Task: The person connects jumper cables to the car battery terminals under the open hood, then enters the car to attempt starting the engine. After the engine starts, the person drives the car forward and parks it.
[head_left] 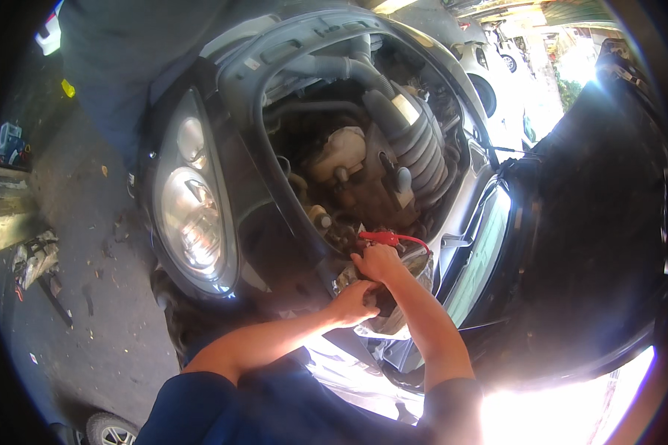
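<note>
Both my hands are at the near corner of a dark car's engine bay. My right hand (pixel 379 262) has its fingers curled down, right beside a red clamp (pixel 378 237). A red cable (pixel 416 240) curves from that clamp to the right. What the right fingers hold is hidden beneath them. Lower and to the left, my left hand (pixel 352 304) is bent around a dark part that I cannot make out. A white-capped reservoir (pixel 322 220) stands just beyond my hands. Farther in lies the brown engine cover (pixel 378 193), next to a ribbed grey intake duct (pixel 423 152).
The raised dark hood (pixel 586 222) fills the right side. A headlight (pixel 193 215) and fender lie at left. Someone in dark clothing (pixel 126 59) stands at the upper left. Debris (pixel 37 259) lies on the ground at left. A white car (pixel 479 74) is parked beyond.
</note>
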A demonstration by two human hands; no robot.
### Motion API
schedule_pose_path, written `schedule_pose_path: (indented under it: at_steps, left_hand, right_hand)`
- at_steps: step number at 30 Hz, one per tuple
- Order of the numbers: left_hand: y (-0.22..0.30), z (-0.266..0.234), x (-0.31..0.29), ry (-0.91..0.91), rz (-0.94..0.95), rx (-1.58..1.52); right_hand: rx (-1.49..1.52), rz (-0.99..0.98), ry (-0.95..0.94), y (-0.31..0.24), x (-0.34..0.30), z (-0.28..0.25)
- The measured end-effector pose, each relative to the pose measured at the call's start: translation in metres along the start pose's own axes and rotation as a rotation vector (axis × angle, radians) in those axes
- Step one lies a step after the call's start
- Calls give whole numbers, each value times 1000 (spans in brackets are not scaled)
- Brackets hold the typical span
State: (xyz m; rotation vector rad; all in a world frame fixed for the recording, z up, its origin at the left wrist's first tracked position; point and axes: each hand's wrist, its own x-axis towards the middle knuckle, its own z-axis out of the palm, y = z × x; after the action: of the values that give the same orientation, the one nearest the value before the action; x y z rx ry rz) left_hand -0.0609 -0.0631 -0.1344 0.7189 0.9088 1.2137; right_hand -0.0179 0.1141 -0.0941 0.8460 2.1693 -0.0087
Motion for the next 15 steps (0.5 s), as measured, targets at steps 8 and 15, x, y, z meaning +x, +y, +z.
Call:
schedule_pose_path:
  at_steps: [8, 15]
  left_hand:
    - [-14, 4, 2, 63, -29, -112]
    - [3, -20, -10, 176, -54, 59]
  right_hand:
    - [40, 4, 26, 6, -2, 5]
    - [131, 61, -78, -1, -9, -26]
